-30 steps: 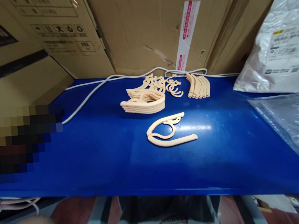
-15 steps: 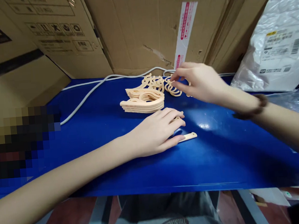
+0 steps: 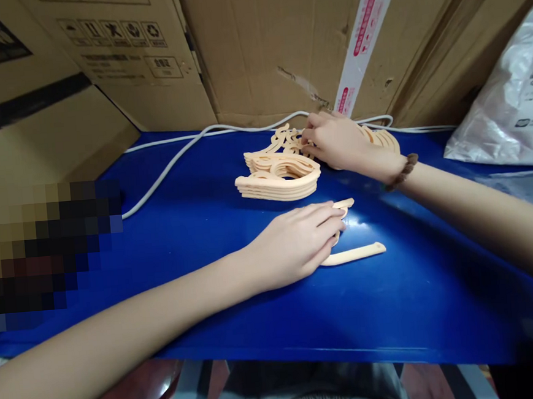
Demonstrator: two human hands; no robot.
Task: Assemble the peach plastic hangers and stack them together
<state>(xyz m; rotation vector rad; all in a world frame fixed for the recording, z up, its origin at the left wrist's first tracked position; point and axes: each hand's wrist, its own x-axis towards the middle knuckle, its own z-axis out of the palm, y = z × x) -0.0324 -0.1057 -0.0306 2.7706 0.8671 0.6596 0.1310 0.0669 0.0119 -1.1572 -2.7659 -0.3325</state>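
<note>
My left hand (image 3: 300,240) lies low over the blue table, its fingers curled round beige plastic hanger parts. A long, slim hanger arm (image 3: 356,254) sticks out to the right from beneath its thumb. Beyond the fingertips shows the end of another beige part (image 3: 343,204). Farther back, my right hand (image 3: 333,139) reaches down with bent fingers at a loose group of beige hanger hooks (image 3: 284,138); what lies between its fingertips is hidden. Between the hands, slightly left, sits a neat stack of beige hanger arms (image 3: 277,189).
More curved beige parts (image 3: 384,140) lie behind my right wrist. A white cable (image 3: 171,164) runs along the back of the blue table (image 3: 195,229). Cardboard boxes (image 3: 255,53) wall the back and left. A clear plastic bag (image 3: 508,100) stands at the back right.
My right hand has moved left and down onto the hooks, uncovering the curved parts behind its wrist. More of the hanger arm shows by my left hand. The view has shifted slightly.
</note>
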